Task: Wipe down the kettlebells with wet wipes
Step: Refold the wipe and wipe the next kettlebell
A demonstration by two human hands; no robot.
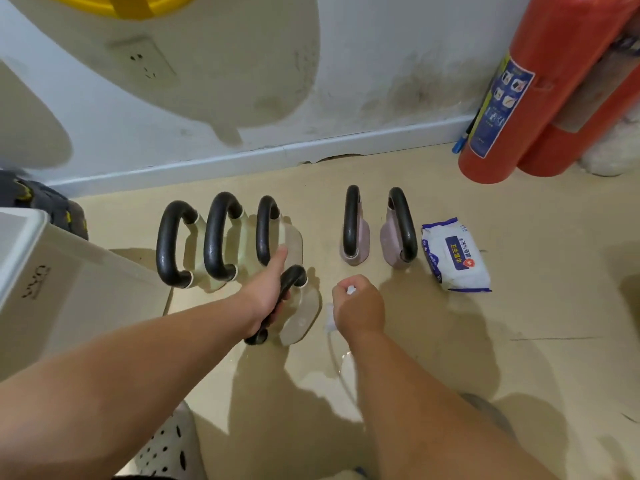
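Kettlebells [215,237] stand rowed on the floor [519,323] near the wall [363,46]. Left hand [266,296] curls round the black handle [294,276] of the front kettlebell [301,318], one finger extended. Right hand [360,306] clutches a bunched wet wipe [350,290]. Judged heavy, rigid: hold by handle. Wipe pack [455,254] lies right.

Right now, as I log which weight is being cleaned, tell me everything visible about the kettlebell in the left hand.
The kettlebell has a pale, cloudy body that looks like plastic and a glossy black loop handle with a white collar at its far end. It is in front of three similar kettlebells, handle leftward. The left hand grips the handle, forefinger straight. Whether it rests on the floor is unclear.
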